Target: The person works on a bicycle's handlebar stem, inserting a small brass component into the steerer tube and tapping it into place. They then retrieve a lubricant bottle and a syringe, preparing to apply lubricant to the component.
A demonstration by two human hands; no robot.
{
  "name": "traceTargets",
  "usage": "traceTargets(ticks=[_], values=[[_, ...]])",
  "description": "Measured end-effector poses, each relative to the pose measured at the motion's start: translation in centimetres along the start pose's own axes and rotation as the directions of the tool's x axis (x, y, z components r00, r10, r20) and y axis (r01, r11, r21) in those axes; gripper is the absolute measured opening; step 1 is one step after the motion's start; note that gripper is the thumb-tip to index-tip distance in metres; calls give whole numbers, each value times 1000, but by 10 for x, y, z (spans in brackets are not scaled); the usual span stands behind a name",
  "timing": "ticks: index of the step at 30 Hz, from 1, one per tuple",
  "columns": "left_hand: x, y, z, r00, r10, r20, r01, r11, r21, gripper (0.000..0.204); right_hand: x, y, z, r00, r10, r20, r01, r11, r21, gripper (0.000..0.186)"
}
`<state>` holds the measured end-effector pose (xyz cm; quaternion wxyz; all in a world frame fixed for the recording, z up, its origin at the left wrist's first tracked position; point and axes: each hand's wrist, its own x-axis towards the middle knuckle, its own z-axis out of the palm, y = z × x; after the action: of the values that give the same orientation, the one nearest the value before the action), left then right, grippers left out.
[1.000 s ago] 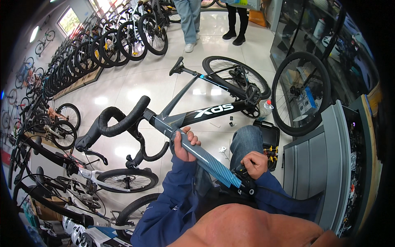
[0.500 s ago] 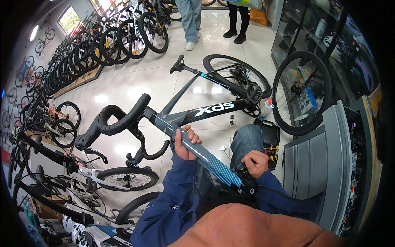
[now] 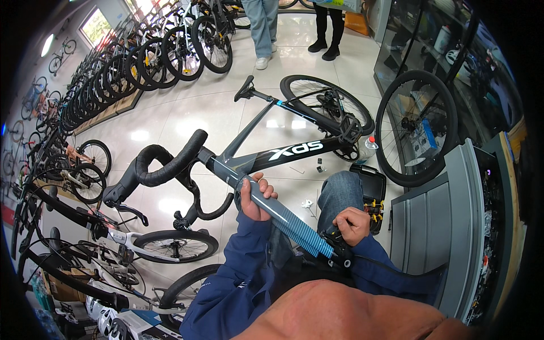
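A dark grey road bike [image 3: 266,157] without its front wheel lies tilted, its fork [image 3: 292,220] pointing toward me across my lap. The fork has light blue stripes near its end. My left hand [image 3: 256,196] is closed round the upper part of the fork. At the fork's lower end sits a black brake caliper [image 3: 338,245]. Beside it my right hand [image 3: 352,225] is closed, thumb against curled fingers; whatever they hold is hidden. The drop handlebar [image 3: 152,165], wrapped in black tape, juts out to the left. The bike's rear wheel [image 3: 286,89] is at the far side.
A loose wheel [image 3: 381,133] leans against the glass cabinet [image 3: 391,54] on the right. Near my knee are an open black tool case [image 3: 367,180] and a red-capped bottle [image 3: 368,149]. A grey cabinet [image 3: 419,238] stands close right. Bikes [image 3: 150,71] line the left; two people stand far ahead.
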<state>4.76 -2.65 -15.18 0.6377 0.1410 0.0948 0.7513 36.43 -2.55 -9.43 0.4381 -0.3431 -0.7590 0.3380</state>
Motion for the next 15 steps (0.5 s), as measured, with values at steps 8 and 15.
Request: traceTargets(ticks=[8,15], values=[[0,0,0,1000,-1,27,2,1000,-29,49,0,1,0,1000,-5,3,5,1000,2,20],[1,0,-2,1000,-10,23,11,999,-35,48,-1,2,0,1000,-8,0,8,1000,11,18]])
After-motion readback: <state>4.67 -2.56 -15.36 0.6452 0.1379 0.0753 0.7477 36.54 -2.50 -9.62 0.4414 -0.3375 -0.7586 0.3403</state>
